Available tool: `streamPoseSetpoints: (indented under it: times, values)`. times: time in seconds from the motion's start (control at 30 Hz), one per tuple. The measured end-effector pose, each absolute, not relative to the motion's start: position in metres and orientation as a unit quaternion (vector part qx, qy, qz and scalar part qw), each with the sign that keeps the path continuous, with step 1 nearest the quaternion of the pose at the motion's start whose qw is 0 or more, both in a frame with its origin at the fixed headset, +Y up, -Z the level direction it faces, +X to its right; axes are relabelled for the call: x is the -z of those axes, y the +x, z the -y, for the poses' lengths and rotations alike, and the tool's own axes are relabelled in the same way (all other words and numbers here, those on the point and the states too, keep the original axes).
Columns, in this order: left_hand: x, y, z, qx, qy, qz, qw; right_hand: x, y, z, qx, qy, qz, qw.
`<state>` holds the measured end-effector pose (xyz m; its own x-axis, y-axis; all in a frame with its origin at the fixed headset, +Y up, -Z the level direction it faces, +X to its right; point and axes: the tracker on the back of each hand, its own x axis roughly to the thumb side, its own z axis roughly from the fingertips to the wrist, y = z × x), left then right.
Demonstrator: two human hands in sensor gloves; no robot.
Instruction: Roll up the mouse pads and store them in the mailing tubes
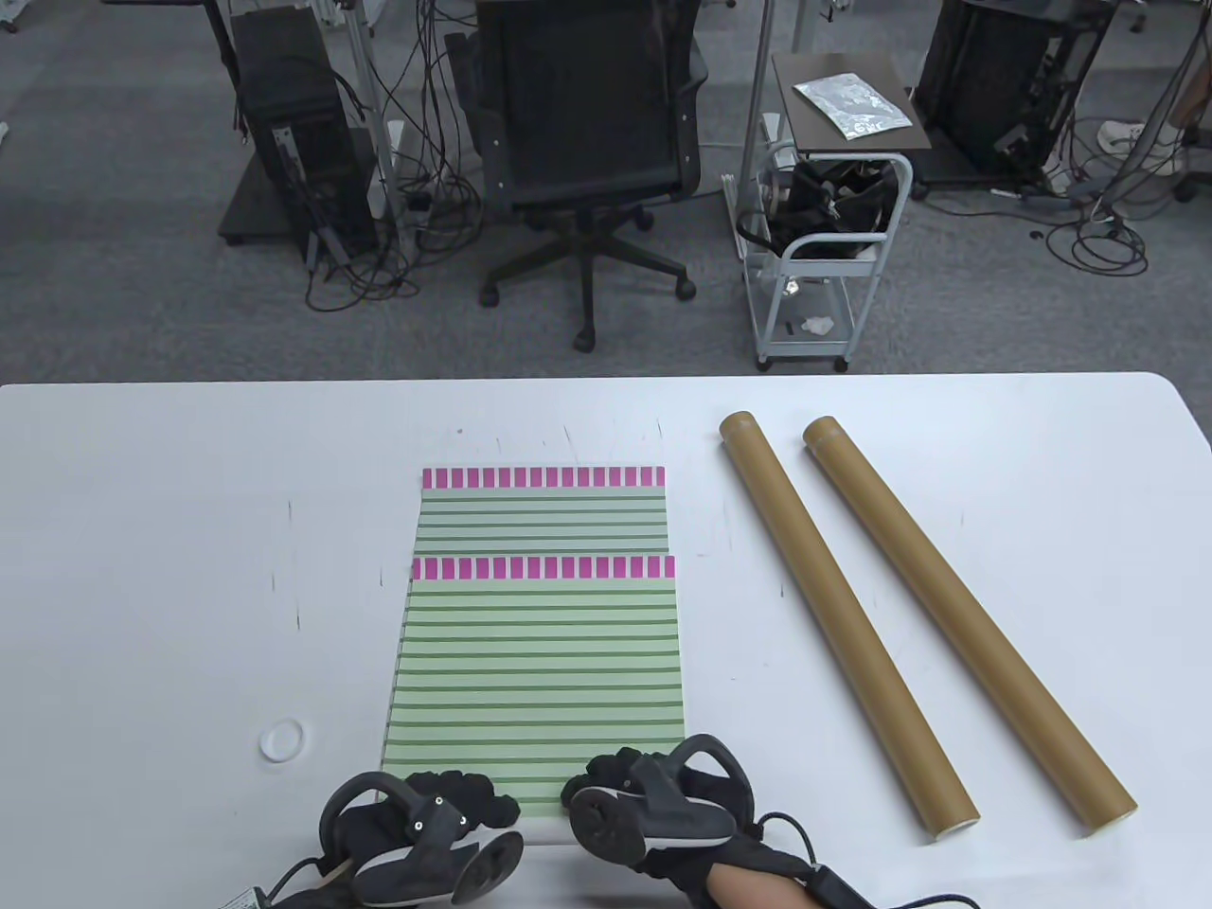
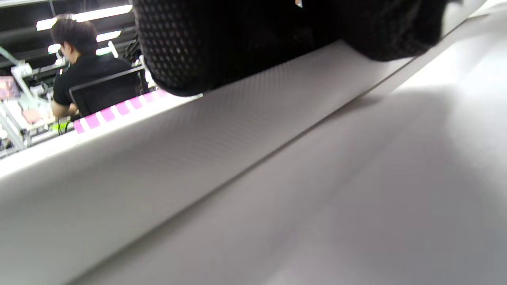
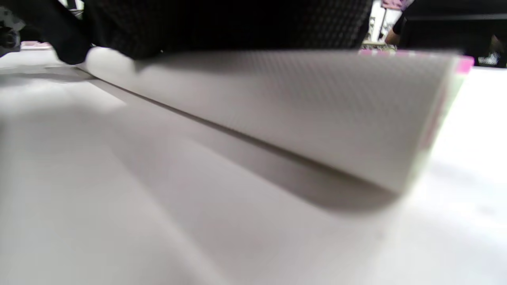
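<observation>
The green-striped mouse pad with a pink-checked far edge (image 1: 540, 677) lay mid-table, overlapping a second identical pad (image 1: 543, 507) behind it. Its near edge was lifted off the white table (image 1: 142, 568), grey textured underside (image 3: 301, 114) showing. The left hand (image 1: 421, 824) and right hand (image 1: 663, 805) both gripped that near edge, fingers curled over it. Two brown cardboard mailing tubes (image 1: 843, 625) (image 1: 966, 625) lay side by side, apart, to the right. A small white ring (image 1: 282, 739) sat near left.
</observation>
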<state>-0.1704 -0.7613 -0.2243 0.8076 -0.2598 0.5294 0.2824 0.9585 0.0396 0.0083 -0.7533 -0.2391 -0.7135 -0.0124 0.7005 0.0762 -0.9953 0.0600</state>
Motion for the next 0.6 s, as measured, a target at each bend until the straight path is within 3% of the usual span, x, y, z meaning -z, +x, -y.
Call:
streamPoseSetpoints:
  times: [0.13,0.2,0.6]
  values:
    - [0.2317,-0.1779,0.7637,0.113,-0.044,0.264,0.957,0.2383,0.0065,0.7612,0.921,-0.382,0.032,0.074]
    - [0.2310,-0.1811,0.7654,0.117,-0.037,0.267,0.956,0.2398,0.0085,0.7598,0.927,-0.373,0.025,0.029]
    - [0.2246,-0.1743,0.7625,0.165,0.000,0.284,0.944,0.2421,0.0070,0.7593,0.923,-0.382,0.009,0.045]
